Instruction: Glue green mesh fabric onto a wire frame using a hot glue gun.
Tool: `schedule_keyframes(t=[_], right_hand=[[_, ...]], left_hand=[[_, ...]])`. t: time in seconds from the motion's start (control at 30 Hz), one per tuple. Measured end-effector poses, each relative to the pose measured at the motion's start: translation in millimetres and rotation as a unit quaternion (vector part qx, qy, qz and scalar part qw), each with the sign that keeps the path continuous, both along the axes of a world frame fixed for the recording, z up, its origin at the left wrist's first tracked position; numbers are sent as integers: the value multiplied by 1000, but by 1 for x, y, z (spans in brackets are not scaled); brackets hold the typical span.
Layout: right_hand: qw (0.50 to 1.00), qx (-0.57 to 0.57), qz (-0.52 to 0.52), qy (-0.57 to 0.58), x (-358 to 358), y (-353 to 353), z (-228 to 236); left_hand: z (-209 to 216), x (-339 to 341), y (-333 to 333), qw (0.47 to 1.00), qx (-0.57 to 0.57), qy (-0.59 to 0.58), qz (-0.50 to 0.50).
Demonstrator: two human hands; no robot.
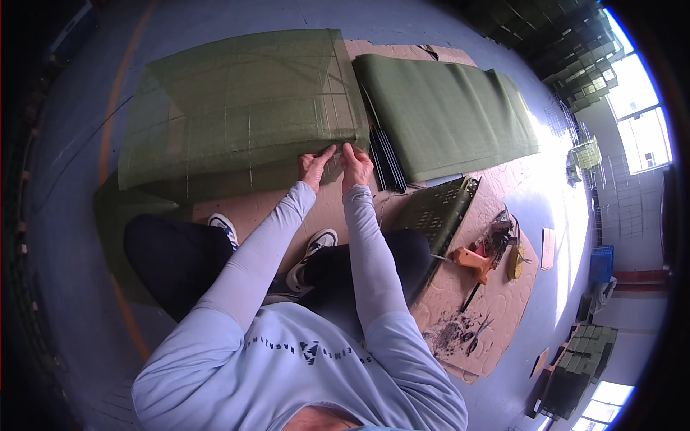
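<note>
A sheet of sheer green mesh (266, 79) lies over a thin wire frame (250, 144), whose bars show through it. At the near right corner of this mesh, my left hand (314, 169) and my right hand (356, 167) are close together with thumbs and forefingers pinched. Both fingertips are at the mesh edge along the frame's side. Whether a small fastener sits between the fingers is too small to tell. Just right of my right hand lies a bundle of dark thin rods (388, 161).
A folded stack of green mesh (449, 118) lies to the right. Nearer stands a green perforated crate (438, 212). On cardboard (496, 337) rest an orange pistol-shaped tool (473, 264), a yellow tool (515, 262) and scissors (478, 334). Wire racks (625, 201) and a blue bin (601, 263) stand farther right.
</note>
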State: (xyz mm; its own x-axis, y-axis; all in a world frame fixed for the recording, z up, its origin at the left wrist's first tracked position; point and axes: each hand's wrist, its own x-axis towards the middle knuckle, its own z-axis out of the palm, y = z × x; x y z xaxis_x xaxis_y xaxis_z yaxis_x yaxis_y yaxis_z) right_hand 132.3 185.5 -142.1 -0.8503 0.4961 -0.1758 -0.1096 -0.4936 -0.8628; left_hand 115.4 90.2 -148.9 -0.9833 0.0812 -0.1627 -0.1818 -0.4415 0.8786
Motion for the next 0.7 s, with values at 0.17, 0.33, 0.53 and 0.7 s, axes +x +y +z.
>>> schedule_keyframes(t=[0.17, 0.33, 0.53, 0.7], right_hand=[[1000, 2, -3, 15, -4, 1, -2], [1000, 7, -12, 10, -5, -6, 2], [1000, 14, -27, 5, -5, -5, 3], [999, 20, -26, 2, -7, -6, 1]], left_hand=[[10, 9, -17, 998, -11, -14, 56], [11, 11, -20, 996, -55, 7, 74], [4, 4, -15, 994, -41, 27, 101], [8, 2, -19, 994, -60, 10, 86]])
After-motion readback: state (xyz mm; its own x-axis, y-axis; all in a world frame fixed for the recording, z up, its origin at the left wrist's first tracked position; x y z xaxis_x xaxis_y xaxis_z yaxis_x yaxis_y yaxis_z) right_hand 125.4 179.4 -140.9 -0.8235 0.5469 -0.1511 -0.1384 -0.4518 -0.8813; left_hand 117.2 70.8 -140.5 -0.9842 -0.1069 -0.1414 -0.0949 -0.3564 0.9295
